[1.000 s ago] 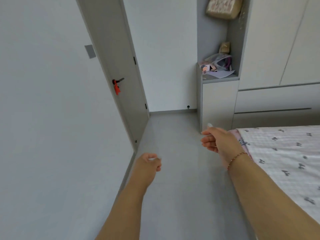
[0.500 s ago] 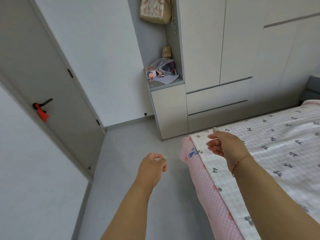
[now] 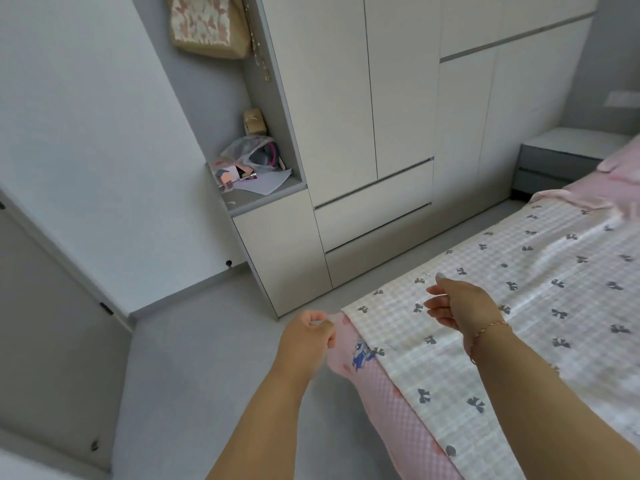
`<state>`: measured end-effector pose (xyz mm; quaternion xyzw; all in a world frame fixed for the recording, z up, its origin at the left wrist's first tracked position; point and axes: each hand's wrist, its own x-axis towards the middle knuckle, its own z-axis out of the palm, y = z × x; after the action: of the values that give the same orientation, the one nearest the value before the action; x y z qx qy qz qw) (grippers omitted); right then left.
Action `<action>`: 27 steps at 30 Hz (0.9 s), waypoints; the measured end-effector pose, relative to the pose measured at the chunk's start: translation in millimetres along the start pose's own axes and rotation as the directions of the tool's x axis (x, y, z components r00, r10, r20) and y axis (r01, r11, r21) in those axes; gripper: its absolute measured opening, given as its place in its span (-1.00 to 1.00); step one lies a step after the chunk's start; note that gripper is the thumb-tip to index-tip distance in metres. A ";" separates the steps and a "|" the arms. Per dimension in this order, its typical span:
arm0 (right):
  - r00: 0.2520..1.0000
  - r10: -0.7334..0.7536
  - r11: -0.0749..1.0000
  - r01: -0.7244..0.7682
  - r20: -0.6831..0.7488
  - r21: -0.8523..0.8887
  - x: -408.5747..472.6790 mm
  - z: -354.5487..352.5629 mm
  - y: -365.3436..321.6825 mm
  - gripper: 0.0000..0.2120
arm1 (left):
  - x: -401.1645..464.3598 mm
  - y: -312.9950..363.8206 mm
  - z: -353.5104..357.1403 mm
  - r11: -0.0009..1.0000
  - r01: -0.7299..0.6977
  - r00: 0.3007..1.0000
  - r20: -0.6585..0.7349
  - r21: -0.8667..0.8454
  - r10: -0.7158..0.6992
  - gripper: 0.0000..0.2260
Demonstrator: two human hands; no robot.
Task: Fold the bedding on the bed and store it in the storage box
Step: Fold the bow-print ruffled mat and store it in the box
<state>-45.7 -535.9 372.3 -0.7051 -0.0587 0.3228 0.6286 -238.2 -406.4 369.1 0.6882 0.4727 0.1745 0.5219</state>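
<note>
- Pale grey floor and white walls fill the left of the frame; a tall wardrobe [image 3: 346, 116] runs along the top, with an open shelf niche [image 3: 263, 188] holding papers and a bag.
- At the lower right lies the bed [image 3: 408, 431], its pink checked side showing beneath the bedding.
- That bedding, a white checked sheet with dark bows [image 3: 540, 289], is spread flat over the bed, unfolded, its near corner at lower centre.
- Left hand [image 3: 308, 336] hangs just beside that corner, fingers curled in with thumb against them; whether it already pinches the fabric edge, I cannot tell, since the spot is blurred.
- Right hand [image 3: 460, 306] hovers over the sheet, fingers loosely curled, gripping nothing.
- Both arms reach toward the same corner, likely because folding starts from taking up an edge.
- No storage box is in sight, so storing seems well off.
</note>
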 end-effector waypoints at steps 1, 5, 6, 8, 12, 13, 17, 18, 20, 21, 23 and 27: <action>1.000 0.008 1.000 -0.008 -0.008 -0.001 12.9 11.2 -3.5 -0.71 | 20.0 1.5 -4.3 1.000 -0.002 1.000 0.017 0.000 0.002 -0.86; 0.998 0.015 1.000 -0.016 -0.057 -0.015 58.6 48.3 -18.7 -0.71 | 98.0 13.2 -18.3 1.000 -0.016 0.999 0.049 0.019 0.015 -0.91; 0.997 0.019 1.000 -0.020 -0.070 -0.023 68.7 53.5 -21.4 -0.71 | 116.1 16.1 -18.6 1.000 -0.017 0.998 0.059 0.017 0.016 -0.92; 0.994 0.035 0.998 -0.039 -0.100 -0.041 85.9 58.9 -22.5 -0.71 | 144.5 20.3 -15.6 1.000 -0.013 0.995 0.096 0.018 0.012 -0.92; 0.985 0.067 0.995 -0.077 -0.161 -0.057 121.3 60.6 -20.7 -0.69 | 187.8 22.0 -1.8 1.000 0.003 0.986 0.166 0.009 -0.005 -0.90; 0.983 0.080 0.994 -0.091 -0.168 -0.060 130.7 60.9 -20.8 -0.69 | 197.5 21.8 2.1 1.000 0.013 0.985 0.174 -0.001 -0.013 -0.91; 0.974 0.132 0.987 -0.147 -0.183 -0.069 171.2 56.4 -14.0 -0.68 | 233.5 16.4 23.7 0.996 0.085 0.975 0.207 -0.013 -0.080 -0.92; 0.972 0.145 0.984 -0.161 -0.187 -0.077 181.8 54.2 -11.0 -0.69 | 241.0 13.9 30.3 0.994 0.110 0.971 0.215 -0.020 -0.103 -0.92; 0.967 0.168 0.977 -0.189 -0.189 -0.098 205.5 50.1 -6.5 -0.68 | 257.3 10.3 42.8 0.990 0.139 0.967 0.216 -0.023 -0.131 -0.91; 0.964 0.184 0.973 -0.206 -0.190 -0.104 217.5 48.5 -4.3 -0.68 | 266.4 6.6 49.5 0.988 0.153 0.965 0.218 -0.021 -0.145 -0.90; 0.960 0.209 0.965 -0.233 -0.187 -0.117 239.9 46.4 2.3 -0.67 | 284.2 -1.6 61.6 0.983 0.184 0.958 0.223 0.000 -0.179 -0.90; 0.948 0.268 0.948 -0.291 -0.174 -0.128 271.0 46.8 14.9 -0.65 | 312.8 -21.5 83.4 0.962 0.271 0.927 0.256 0.044 -0.273 -0.92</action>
<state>137.3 -366.7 255.1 -0.7749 0.0667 0.3478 0.5235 -33.1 -191.9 238.0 0.6350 0.4918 0.0071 0.5958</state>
